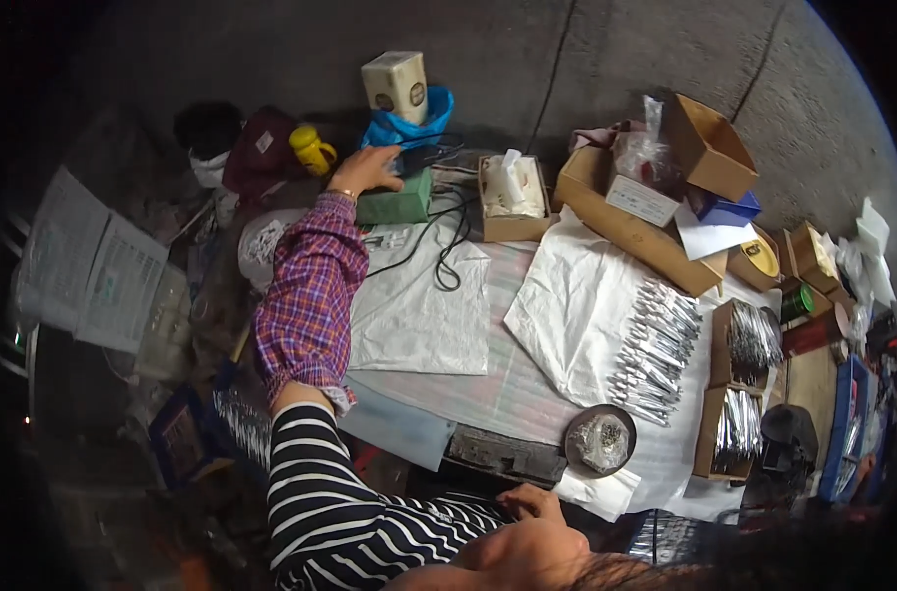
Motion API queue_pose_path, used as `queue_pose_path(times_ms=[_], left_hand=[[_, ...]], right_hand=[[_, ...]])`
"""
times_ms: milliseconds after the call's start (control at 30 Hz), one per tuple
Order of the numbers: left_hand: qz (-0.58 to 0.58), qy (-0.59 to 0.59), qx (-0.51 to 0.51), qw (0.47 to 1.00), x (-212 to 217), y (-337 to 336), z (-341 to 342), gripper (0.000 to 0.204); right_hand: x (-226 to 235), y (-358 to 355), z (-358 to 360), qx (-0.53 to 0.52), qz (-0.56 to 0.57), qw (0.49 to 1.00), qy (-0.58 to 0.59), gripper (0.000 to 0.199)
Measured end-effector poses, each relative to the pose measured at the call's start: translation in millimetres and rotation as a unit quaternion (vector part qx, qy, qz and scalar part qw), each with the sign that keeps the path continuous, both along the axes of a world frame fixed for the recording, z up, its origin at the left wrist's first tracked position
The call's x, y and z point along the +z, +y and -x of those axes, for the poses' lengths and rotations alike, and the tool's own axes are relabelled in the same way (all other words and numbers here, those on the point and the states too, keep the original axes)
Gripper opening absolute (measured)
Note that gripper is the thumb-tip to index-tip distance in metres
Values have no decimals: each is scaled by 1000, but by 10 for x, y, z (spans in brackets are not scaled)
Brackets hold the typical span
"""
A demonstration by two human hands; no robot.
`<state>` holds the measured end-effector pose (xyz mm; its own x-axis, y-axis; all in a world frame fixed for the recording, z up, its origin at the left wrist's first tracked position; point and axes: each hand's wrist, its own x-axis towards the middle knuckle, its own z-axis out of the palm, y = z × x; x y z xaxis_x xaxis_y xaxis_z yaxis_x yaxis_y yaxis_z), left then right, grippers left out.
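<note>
My left arm, in a striped sleeve with a plaid cover over the forearm, stretches to the far side of the table. At its end my left hand (367, 169) is open over a green box (399, 204), thumb and fingers apart. Small dark items beside the fingertips are hard to make out. My right hand (534, 502) is close to my body at the near edge, its fingers curled; what they hold, if anything, is hidden. A round dark bowl (572, 455) with a clear bag of small parts stands just beyond it.
Rows of shiny metal pieces (653, 355) lie on white cloth at the right, beside open cartons (709, 433) of similar pieces. Farther back are a tissue box (512, 227), a long cardboard box (616, 222), a yellow mug (312, 150) and a black cable (438, 261). Printed sheets (103, 266) hang left.
</note>
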<state>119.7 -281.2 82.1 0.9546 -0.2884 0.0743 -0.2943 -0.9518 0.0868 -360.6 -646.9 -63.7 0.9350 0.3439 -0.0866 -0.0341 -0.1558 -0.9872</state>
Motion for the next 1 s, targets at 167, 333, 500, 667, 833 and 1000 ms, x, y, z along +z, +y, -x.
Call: queue_pose_path(times_ms=[167,333,500,667,833,1000], left_hand=[[76,84,7,994,22,130,52,76],[-52,134,50,988,83,-159,177,79],[-33,126,44,990,38,-67,195,80],[-3,78,20,997,-28,-22,259,72],[46,26,-11,999,-88,26,243,65],[74,-22,-19,997,-138,78,240,58]], right_hand=[[204,68,-97,15,57,998,9,31],[32,-3,-80,32,52,998,19,32],[42,-5,11,21,42,999,-18,31],[27,-27,92,21,95,995,19,30],[41,-50,106,21,118,993,8,32],[-157,-104,144,22,119,993,-10,34]])
